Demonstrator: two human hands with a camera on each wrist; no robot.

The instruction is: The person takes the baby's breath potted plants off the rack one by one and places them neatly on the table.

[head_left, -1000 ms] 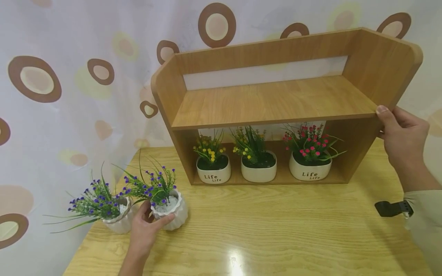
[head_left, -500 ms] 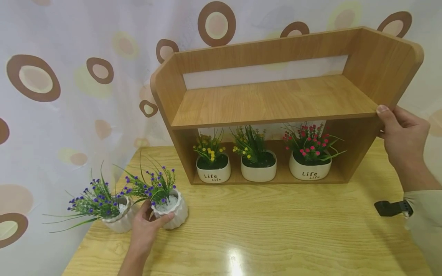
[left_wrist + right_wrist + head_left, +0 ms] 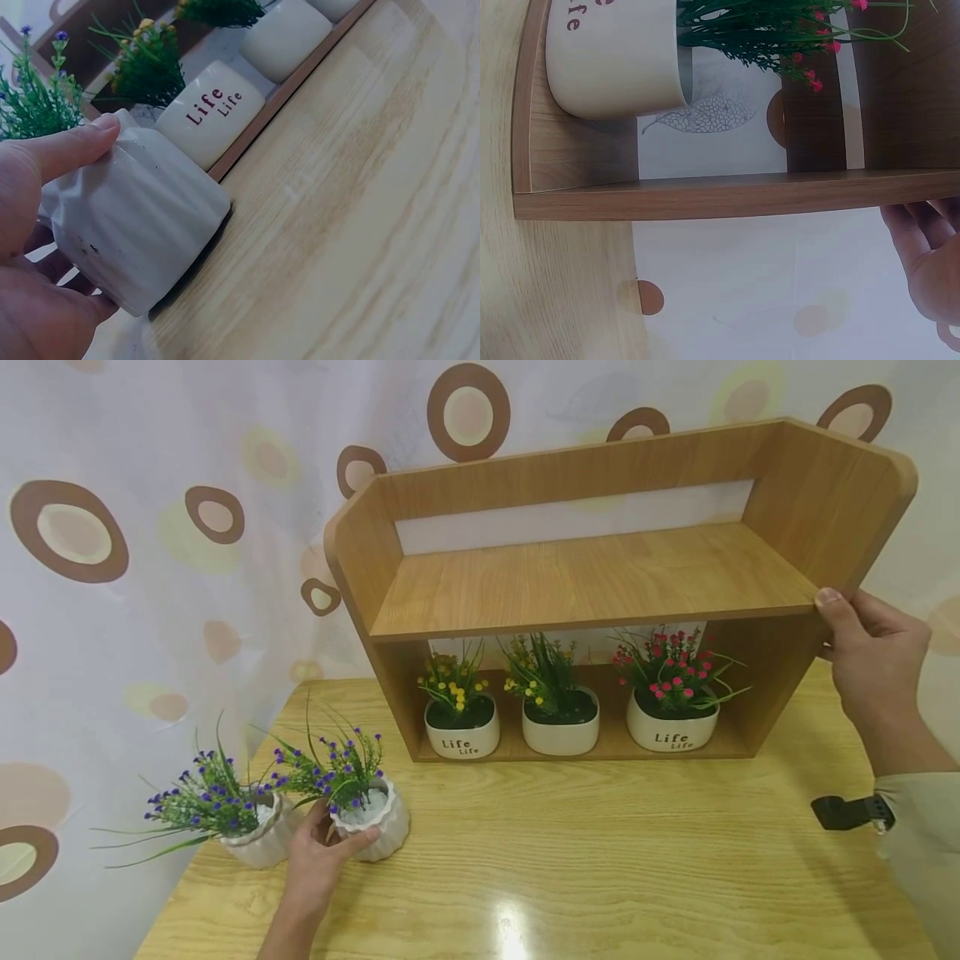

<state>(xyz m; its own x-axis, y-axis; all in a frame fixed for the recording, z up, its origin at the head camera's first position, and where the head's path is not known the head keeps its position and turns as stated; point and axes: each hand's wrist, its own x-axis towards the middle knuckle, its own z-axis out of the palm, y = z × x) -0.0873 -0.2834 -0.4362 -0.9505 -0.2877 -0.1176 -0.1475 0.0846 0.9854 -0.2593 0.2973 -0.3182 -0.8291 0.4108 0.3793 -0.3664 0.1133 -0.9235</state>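
Observation:
My left hand [image 3: 311, 862] grips a white fluted flower pot [image 3: 390, 828] of purple flowers, thumb at its rim and fingers round the far side. In the left wrist view this pot [image 3: 146, 214] is close over the wooden table. A second fluted pot [image 3: 258, 845] with purple flowers stands just left of that hand. On the right, my right hand [image 3: 879, 664] holds the side panel of a two-tier wooden shelf [image 3: 592, 583], its thumb on the front edge. The right wrist view has the fingers [image 3: 907, 232] against the panel's outer face.
Along the shelf's lower tier stand two white pots with yellow flowers, a left one [image 3: 462, 739] and a middle one [image 3: 561, 737], and a third pot [image 3: 671, 727] with pink flowers. The table [image 3: 600, 860] extends in front. A patterned curtain-like backdrop [image 3: 262, 410] hangs behind.

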